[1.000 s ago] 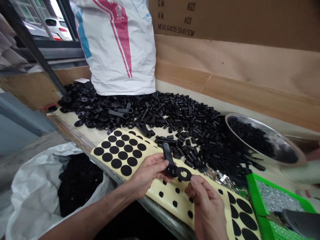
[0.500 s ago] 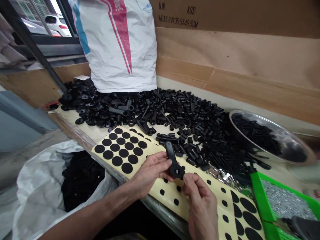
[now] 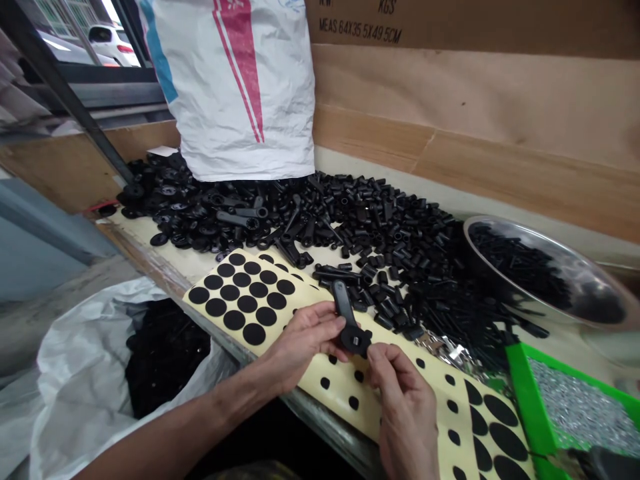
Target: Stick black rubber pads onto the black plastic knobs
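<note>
My left hand (image 3: 300, 343) grips a black plastic lever (image 3: 347, 320) by its shaft, its round end pointing toward my right hand. My right hand (image 3: 403, 403) pinches the lever's round end (image 3: 356, 341), thumb and forefinger pressed on it, where a black ring sticker lies. Both hands hover over a yellow backing sheet (image 3: 345, 377) with small black dots left on it. A second sheet of round black stickers (image 3: 245, 300) lies to the left, and larger oval stickers (image 3: 493, 427) sit on the right.
A heap of small black plastic parts (image 3: 350, 227) covers the bench behind the sheets. A white woven sack (image 3: 240, 87) stands at the back. A steel bowl (image 3: 545, 273) holds black pins at right, beside a green tray (image 3: 575, 407) of silver bits. A plastic bag (image 3: 125, 373) with black parts hangs lower left.
A second ago my right hand held a black ring sticker beside the lever's round end. It has since been brought onto that end, and the fingers now press there.
</note>
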A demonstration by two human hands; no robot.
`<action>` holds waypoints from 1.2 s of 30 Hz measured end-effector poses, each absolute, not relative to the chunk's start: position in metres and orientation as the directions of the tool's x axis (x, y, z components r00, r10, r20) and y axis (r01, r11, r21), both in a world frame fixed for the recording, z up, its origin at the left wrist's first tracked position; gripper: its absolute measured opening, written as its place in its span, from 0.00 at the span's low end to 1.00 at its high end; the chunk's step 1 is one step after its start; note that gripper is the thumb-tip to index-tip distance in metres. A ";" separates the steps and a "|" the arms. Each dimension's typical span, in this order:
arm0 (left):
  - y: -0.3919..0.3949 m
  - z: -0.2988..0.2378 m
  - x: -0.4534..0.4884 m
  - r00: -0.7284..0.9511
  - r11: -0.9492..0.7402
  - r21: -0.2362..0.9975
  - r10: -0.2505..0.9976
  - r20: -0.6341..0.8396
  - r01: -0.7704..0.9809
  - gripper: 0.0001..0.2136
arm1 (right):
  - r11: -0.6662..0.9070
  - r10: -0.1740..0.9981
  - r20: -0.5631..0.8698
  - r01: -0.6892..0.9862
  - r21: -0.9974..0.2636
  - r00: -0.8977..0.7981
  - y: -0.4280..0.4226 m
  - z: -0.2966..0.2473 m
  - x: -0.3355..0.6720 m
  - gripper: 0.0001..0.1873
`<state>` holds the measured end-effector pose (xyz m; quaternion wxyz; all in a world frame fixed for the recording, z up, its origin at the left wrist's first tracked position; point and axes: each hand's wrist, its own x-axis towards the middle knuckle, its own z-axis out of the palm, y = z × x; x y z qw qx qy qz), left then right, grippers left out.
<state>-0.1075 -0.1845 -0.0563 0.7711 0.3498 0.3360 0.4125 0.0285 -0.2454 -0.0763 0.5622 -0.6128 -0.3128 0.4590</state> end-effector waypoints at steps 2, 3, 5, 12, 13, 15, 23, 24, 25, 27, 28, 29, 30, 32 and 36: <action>-0.185 -0.057 -0.108 0.436 0.415 0.815 0.871 -0.227 -0.404 0.10 | -0.157 0.899 -0.185 -0.102 -0.982 0.397 -0.245 -0.076 0.028 0.16; -0.185 -0.057 -0.108 0.437 0.416 0.815 0.870 -0.227 -0.405 0.10 | -0.153 0.898 -0.174 -0.085 -0.985 0.404 -0.245 -0.076 0.028 0.16; -0.185 -0.056 -0.108 0.437 0.417 0.814 0.870 -0.229 -0.404 0.10 | -0.141 0.896 -0.151 -0.057 -0.988 0.417 -0.245 -0.076 0.027 0.16; -0.185 -0.054 -0.108 0.441 0.429 0.809 0.865 -0.239 -0.402 0.09 | -0.140 0.898 -0.099 0.066 -0.988 0.428 -0.245 -0.073 0.026 0.15; -0.185 -0.054 -0.109 0.444 0.427 0.810 0.865 -0.234 -0.403 0.10 | -0.138 0.901 -0.086 0.092 -0.986 0.424 -0.245 -0.072 0.027 0.15; -0.186 -0.053 -0.110 0.447 0.418 0.811 0.867 -0.222 -0.408 0.11 | -0.128 0.906 -0.059 0.140 -0.982 0.420 -0.245 -0.072 0.027 0.15; -0.189 -0.053 -0.109 0.411 0.368 0.862 0.886 -0.213 -0.347 0.13 | -0.153 0.883 -0.016 0.256 -0.955 0.470 -0.245 -0.066 0.019 0.14; -0.190 -0.053 -0.109 0.400 0.356 0.871 0.892 -0.209 -0.340 0.13 | -0.150 0.878 -0.003 0.269 -0.951 0.478 -0.245 -0.065 0.018 0.14; -0.190 -0.053 -0.108 0.386 0.344 0.877 0.899 -0.205 -0.334 0.12 | -0.142 0.875 0.016 0.287 -0.947 0.485 -0.245 -0.064 0.016 0.13; -0.192 -0.053 -0.107 0.352 0.317 0.890 0.915 -0.195 -0.329 0.11 | -0.120 0.869 0.072 0.349 -0.930 0.489 -0.245 -0.063 0.014 0.12; -0.193 -0.054 -0.106 0.334 0.301 0.895 0.924 -0.189 -0.328 0.10 | -0.109 0.867 0.108 0.398 -0.911 0.486 -0.245 -0.062 0.014 0.12; -0.194 -0.054 -0.106 0.315 0.284 0.901 0.932 -0.179 -0.327 0.10 | -0.102 0.865 0.150 0.461 -0.881 0.478 -0.245 -0.062 0.014 0.13; -0.195 -0.055 -0.105 0.299 0.267 0.907 0.939 -0.169 -0.326 0.10 | -0.105 0.864 0.189 0.534 -0.839 0.467 -0.245 -0.062 0.015 0.13; -0.196 -0.056 -0.105 0.277 0.239 0.914 0.949 -0.149 -0.326 0.11 | -0.126 0.868 0.247 0.671 -0.730 0.432 -0.245 -0.062 0.017 0.15; -0.197 -0.057 -0.106 0.280 0.248 0.914 0.947 -0.158 -0.321 0.12 | -0.135 0.894 0.278 0.803 -0.581 0.351 -0.249 -0.063 0.021 0.19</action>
